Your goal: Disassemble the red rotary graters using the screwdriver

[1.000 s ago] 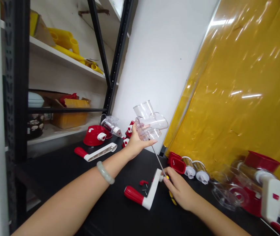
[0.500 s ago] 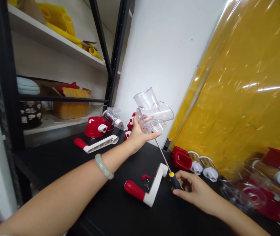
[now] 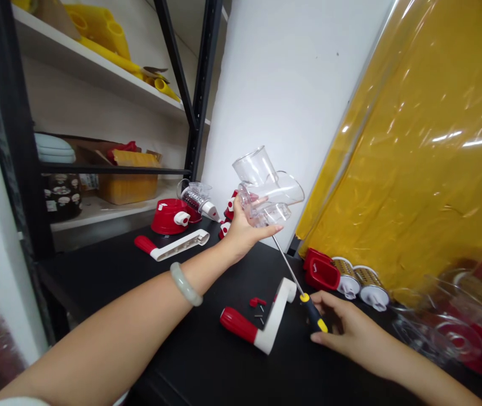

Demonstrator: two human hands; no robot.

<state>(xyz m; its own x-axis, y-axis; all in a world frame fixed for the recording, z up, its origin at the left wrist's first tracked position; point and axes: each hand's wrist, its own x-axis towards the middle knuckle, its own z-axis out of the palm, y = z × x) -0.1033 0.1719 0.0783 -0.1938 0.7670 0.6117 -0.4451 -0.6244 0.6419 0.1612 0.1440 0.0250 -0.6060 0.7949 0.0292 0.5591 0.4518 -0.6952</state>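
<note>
My left hand (image 3: 243,234) is closed around a clear plastic grater housing (image 3: 261,183), lifted above the table, its wide tube tilted upward. A screwdriver (image 3: 313,314) with a black and yellow handle slants up toward the housing's underside; my left hand and the housing hide its tip. At the handle, my right hand (image 3: 342,327) grips it between thumb and fingers. Just left of the screwdriver lies a white crank handle (image 3: 272,324) with a red grip. Beside the crank are a small red plastic piece (image 3: 257,302) and several small metal pins (image 3: 260,316).
Another crank handle (image 3: 177,246) and a red grater base (image 3: 170,217) lie at the left. Grater drums (image 3: 371,285) and a red tray (image 3: 322,270) line the back right. Clear parts (image 3: 447,338) crowd the right edge. A black shelf post (image 3: 200,90) rises behind.
The view has shifted slightly, so everything sits a little differently in frame. My right fingers have turned the screwdriver's handle, showing more yellow. The left hand still holds the housing.
</note>
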